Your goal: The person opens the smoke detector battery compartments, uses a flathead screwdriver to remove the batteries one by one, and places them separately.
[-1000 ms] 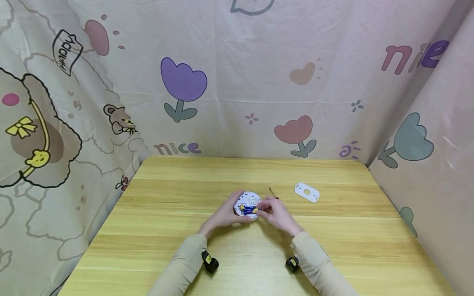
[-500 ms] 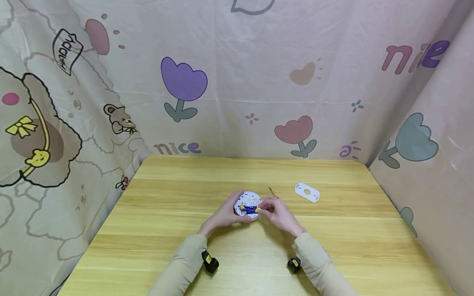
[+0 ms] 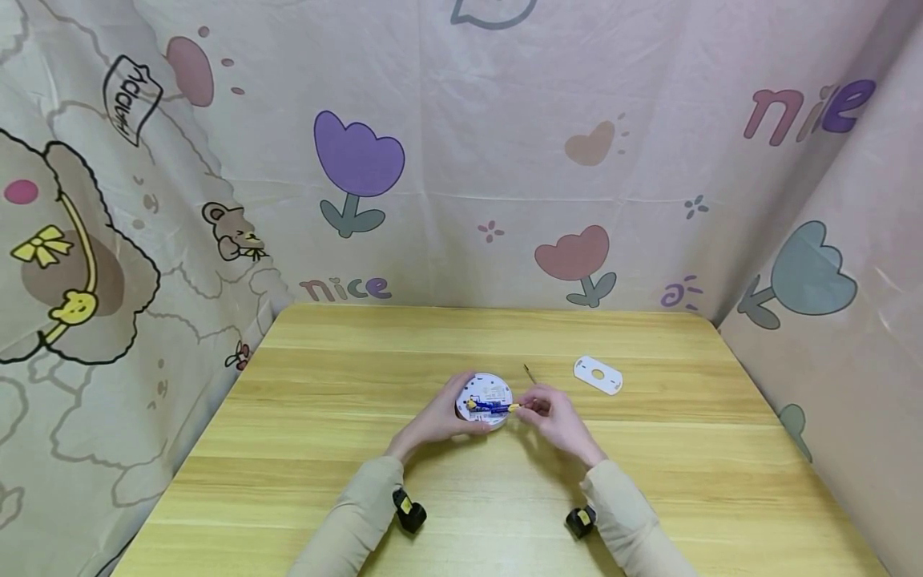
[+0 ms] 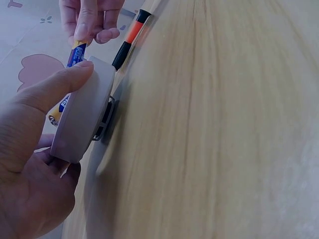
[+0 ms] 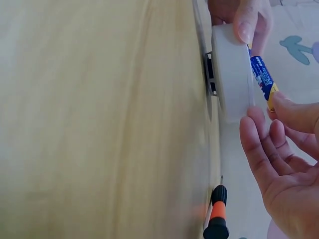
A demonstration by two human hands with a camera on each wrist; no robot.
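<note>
My left hand (image 3: 440, 413) grips the rim of a round white smoke alarm (image 3: 481, 389), thumb on the near side, holding it with its battery side up. My right hand (image 3: 551, 417) pinches the yellow end of a blue-and-yellow battery (image 5: 262, 74) between thumb and fingertips. That battery slants up out of the alarm at its right side, its far end still at the alarm's face. A second battery (image 4: 54, 117) shows at the alarm's left side, partly hidden behind the left thumb. A slotted dark vent (image 4: 103, 119) sticks out on the underside.
On the wooden table (image 3: 360, 344), a screwdriver (image 4: 132, 36) with an orange-and-black handle lies beyond the right hand. A white oval plate (image 3: 598, 375) with a centre hole lies further right. Printed curtains (image 3: 461, 160) hang behind and at both sides.
My right hand has moved a little to the right, drawing the pinched battery's yellow end outward past the alarm's rim. My left hand and the alarm have stayed in place.
</note>
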